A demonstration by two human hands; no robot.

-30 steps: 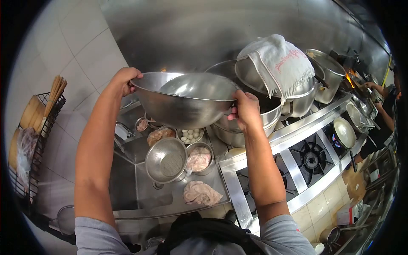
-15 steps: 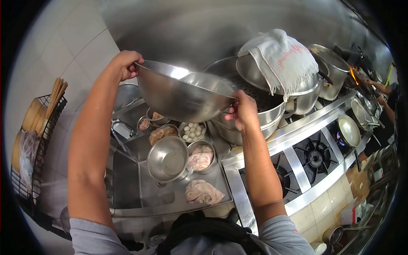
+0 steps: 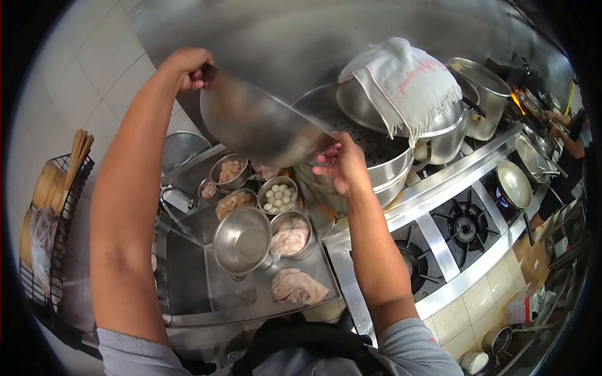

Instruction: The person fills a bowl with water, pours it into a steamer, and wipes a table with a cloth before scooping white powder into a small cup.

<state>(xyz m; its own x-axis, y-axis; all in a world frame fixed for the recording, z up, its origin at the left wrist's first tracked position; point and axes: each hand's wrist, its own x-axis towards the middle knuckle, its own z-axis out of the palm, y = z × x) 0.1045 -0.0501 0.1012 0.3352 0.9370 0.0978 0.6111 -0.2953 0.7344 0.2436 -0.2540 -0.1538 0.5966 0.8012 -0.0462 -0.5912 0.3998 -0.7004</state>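
A large steel bowl [image 3: 263, 122] is held up and tilted away from me, its inside hidden. My left hand [image 3: 193, 67] grips its rim at the upper left, fingers closed. At the right end of the rim is my right hand [image 3: 343, 164], thumb and fingers closed on the edge. Behind and right of the bowl stands a wide steamer pot [image 3: 385, 172] with a perforated tray. Below the bowl, small metal bowls hold white balls [image 3: 278, 198] and pale meat [image 3: 290, 236]. An empty strainer bowl [image 3: 242, 240] lies beside them.
A white towel [image 3: 404, 81] drapes over a lidded pot. Gas burners [image 3: 465, 224] and a pan [image 3: 514, 184] are at right. A cloth [image 3: 298, 287] lies on the steel counter. A wire rack [image 3: 59, 250] holds steamers at left. A co-worker [image 3: 567, 135] stands at far right.
The big bowl has risen and tipped more steeply, its left side higher. Both hands have moved up with it, uncovering more of the small bowls.
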